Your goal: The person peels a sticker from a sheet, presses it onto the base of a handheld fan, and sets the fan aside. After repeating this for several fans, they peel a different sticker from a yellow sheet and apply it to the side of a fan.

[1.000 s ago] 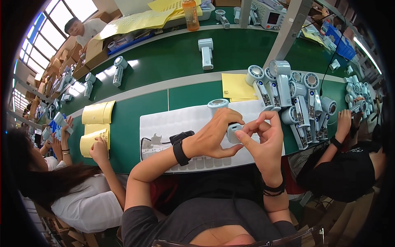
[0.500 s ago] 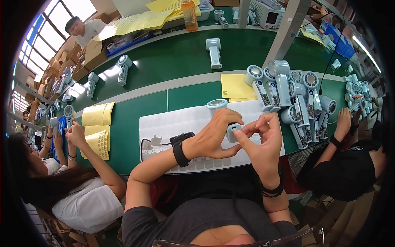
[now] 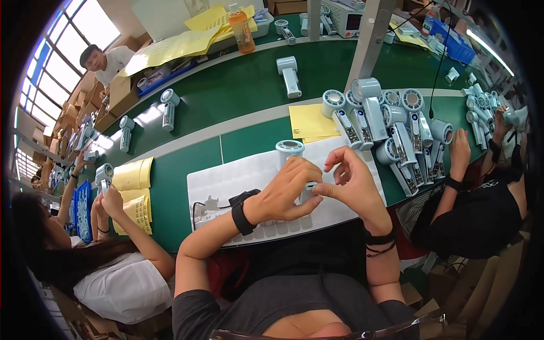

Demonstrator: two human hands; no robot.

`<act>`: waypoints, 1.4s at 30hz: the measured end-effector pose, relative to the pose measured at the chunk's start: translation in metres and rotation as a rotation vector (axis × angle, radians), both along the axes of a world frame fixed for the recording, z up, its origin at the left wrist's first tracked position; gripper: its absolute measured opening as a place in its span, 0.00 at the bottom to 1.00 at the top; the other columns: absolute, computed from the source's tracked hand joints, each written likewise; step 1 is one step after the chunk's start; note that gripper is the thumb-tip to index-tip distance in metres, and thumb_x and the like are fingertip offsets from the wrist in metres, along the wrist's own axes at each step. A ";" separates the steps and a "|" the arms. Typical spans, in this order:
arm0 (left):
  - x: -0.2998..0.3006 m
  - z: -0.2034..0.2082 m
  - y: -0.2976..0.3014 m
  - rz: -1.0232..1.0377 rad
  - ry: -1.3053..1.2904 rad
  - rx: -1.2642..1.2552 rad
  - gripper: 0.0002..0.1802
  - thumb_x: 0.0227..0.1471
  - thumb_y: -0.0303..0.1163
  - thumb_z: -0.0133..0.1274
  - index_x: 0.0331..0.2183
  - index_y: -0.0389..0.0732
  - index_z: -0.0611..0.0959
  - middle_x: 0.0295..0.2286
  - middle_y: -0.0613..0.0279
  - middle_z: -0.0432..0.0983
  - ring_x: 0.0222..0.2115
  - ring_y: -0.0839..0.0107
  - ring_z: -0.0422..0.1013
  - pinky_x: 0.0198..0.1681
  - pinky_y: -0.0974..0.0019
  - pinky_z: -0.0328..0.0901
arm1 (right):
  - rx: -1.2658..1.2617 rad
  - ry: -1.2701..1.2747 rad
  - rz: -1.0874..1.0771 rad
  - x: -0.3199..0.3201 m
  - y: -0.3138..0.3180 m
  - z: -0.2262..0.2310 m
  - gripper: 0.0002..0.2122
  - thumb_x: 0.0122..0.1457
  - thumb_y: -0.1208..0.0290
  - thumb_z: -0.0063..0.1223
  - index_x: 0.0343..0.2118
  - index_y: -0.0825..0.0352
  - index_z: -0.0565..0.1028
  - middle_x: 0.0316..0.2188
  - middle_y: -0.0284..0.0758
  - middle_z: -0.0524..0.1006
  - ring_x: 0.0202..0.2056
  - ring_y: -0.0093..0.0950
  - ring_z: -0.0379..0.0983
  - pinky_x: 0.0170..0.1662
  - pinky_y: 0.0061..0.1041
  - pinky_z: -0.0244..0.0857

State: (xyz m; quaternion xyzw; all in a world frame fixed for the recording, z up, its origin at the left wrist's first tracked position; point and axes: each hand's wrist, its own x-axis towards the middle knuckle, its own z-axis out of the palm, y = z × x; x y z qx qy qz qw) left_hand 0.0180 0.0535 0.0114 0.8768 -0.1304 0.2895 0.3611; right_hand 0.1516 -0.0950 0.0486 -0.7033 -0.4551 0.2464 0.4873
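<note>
Dark bands (image 3: 243,220) were worn on both wrists. A pale blue handheld fan (image 3: 289,149) was gripped by the left hand (image 3: 288,190), its handle mostly covered by the fingers and palm. The handle's end (image 3: 306,194) was touched by the thumb of the right hand (image 3: 352,186), whose other fingers were held half curled and spread. The fan's round head was held just past the left knuckles, over a white moulded tray (image 3: 218,179). On the tray, a black device (image 3: 245,196) was set beside the left wrist. To the right, similar fans (image 3: 399,127) were heaped on the green table (image 3: 205,154), some with circuitry exposed in their handles. Just beside the heap, yellow sheets (image 3: 310,123) were laid. Farther off, a single fan (image 3: 289,77) was placed on a darker green surface (image 3: 232,90), and an orange bottle (image 3: 242,34) was stood near its far edge.
</note>
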 end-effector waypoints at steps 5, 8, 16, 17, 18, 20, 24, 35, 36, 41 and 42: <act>0.006 0.016 0.030 -0.048 0.093 0.109 0.16 0.47 0.31 0.59 0.38 0.40 0.73 0.35 0.58 0.71 0.41 0.59 0.68 0.48 0.57 0.58 | 0.210 0.553 -0.098 0.003 0.007 -0.034 0.13 0.53 0.74 0.64 0.39 0.64 0.71 0.33 0.26 0.72 0.27 0.15 0.64 0.32 0.17 0.61; 0.024 0.012 0.082 0.198 0.232 0.585 0.11 0.51 0.31 0.54 0.37 0.40 0.73 0.37 0.57 0.72 0.45 0.60 0.68 0.60 0.52 0.53 | 0.151 0.312 -0.173 -0.001 0.001 -0.052 0.12 0.54 0.74 0.62 0.39 0.64 0.71 0.34 0.27 0.72 0.29 0.15 0.65 0.33 0.17 0.61; 0.010 -0.032 0.252 0.569 0.544 1.133 0.13 0.56 0.33 0.48 0.43 0.41 0.70 0.47 0.60 0.69 0.57 0.64 0.61 0.66 0.45 0.46 | 0.072 -0.152 -0.106 -0.027 0.000 -0.082 0.09 0.53 0.77 0.59 0.37 0.69 0.73 0.34 0.36 0.72 0.30 0.24 0.69 0.35 0.21 0.65; 0.003 -0.042 0.264 0.589 0.553 1.161 0.17 0.56 0.35 0.49 0.47 0.41 0.69 0.50 0.58 0.67 0.60 0.63 0.57 0.66 0.44 0.44 | 0.066 -0.154 -0.102 -0.027 0.000 -0.083 0.09 0.53 0.78 0.59 0.37 0.69 0.73 0.34 0.36 0.72 0.30 0.25 0.69 0.35 0.22 0.65; 0.004 -0.042 0.265 0.602 0.555 1.191 0.21 0.57 0.37 0.50 0.50 0.41 0.68 0.54 0.57 0.65 0.63 0.62 0.54 0.67 0.43 0.43 | 0.059 -0.157 -0.106 -0.027 -0.001 -0.082 0.10 0.53 0.78 0.59 0.37 0.69 0.73 0.33 0.36 0.72 0.30 0.26 0.69 0.35 0.22 0.65; 0.005 -0.050 0.259 0.654 0.528 1.010 0.27 0.56 0.42 0.51 0.54 0.42 0.65 0.57 0.55 0.61 0.64 0.59 0.50 0.66 0.41 0.42 | 0.050 -0.157 -0.111 -0.027 -0.003 -0.083 0.10 0.53 0.78 0.59 0.37 0.69 0.73 0.33 0.37 0.72 0.31 0.27 0.69 0.36 0.23 0.66; -0.007 -0.062 0.256 0.947 0.496 0.632 0.45 0.52 0.55 0.54 0.62 0.42 0.57 0.63 0.48 0.50 0.67 0.51 0.41 0.65 0.36 0.40 | 0.085 -0.188 -0.134 -0.031 -0.008 -0.085 0.09 0.52 0.80 0.57 0.37 0.69 0.74 0.33 0.37 0.71 0.32 0.31 0.70 0.37 0.26 0.66; -0.083 -0.079 0.317 1.557 0.672 0.222 0.43 0.46 0.55 0.61 0.54 0.35 0.68 0.41 0.46 0.73 0.46 0.51 0.70 0.46 0.43 0.66 | 0.176 -0.550 -0.128 -0.063 -0.031 -0.090 0.07 0.48 0.83 0.54 0.32 0.70 0.77 0.43 0.44 0.75 0.40 0.42 0.72 0.44 0.34 0.67; -0.083 -0.079 0.318 1.559 0.670 0.223 0.43 0.46 0.55 0.61 0.54 0.35 0.68 0.41 0.46 0.73 0.46 0.51 0.70 0.46 0.43 0.66 | 0.179 -0.550 -0.128 -0.064 -0.032 -0.090 0.07 0.48 0.83 0.54 0.32 0.70 0.77 0.43 0.44 0.75 0.40 0.42 0.72 0.44 0.34 0.67; -0.069 -0.048 0.297 1.552 0.320 0.193 0.26 0.47 0.44 0.61 0.41 0.32 0.78 0.35 0.48 0.75 0.41 0.51 0.72 0.42 0.52 0.67 | 0.164 -0.478 -0.090 -0.064 -0.036 -0.092 0.08 0.48 0.83 0.53 0.33 0.69 0.78 0.44 0.44 0.75 0.42 0.43 0.72 0.45 0.36 0.67; -0.059 -0.035 0.281 1.547 0.183 0.201 0.24 0.48 0.42 0.61 0.38 0.31 0.79 0.36 0.49 0.75 0.40 0.51 0.72 0.42 0.53 0.67 | 0.157 -0.451 -0.079 -0.063 -0.037 -0.095 0.08 0.48 0.83 0.53 0.33 0.69 0.78 0.44 0.44 0.75 0.42 0.43 0.72 0.45 0.36 0.67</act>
